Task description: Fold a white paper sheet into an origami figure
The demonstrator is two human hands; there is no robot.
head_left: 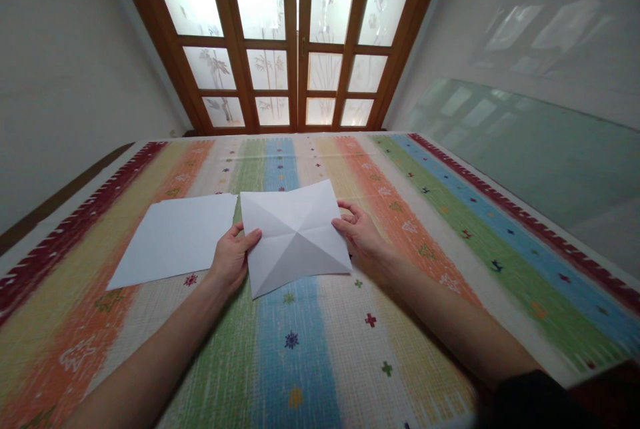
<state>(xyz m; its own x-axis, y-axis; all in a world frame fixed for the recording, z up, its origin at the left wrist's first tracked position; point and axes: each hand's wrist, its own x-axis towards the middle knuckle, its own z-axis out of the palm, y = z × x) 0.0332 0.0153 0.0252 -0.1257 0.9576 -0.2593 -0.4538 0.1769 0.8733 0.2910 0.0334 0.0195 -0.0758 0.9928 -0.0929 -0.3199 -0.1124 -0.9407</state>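
Note:
A white sheet of paper (295, 236) with creases crossing at its middle is held above the striped cloth, its surface bent along the folds. My left hand (234, 252) pinches its left edge, thumb on top and fingers behind. At the right edge, my right hand (361, 232) grips the sheet between thumb and fingers. To the left of my left hand lies a stack of flat white paper (175, 236), its upper right corner close to the creased sheet.
A table covered with a striped, patterned cloth (291, 376) spans the view. Beyond its far edge stand wooden doors with frosted panes (327, 14). White walls rise on both sides, and a pale glass panel (540, 149) is at the right.

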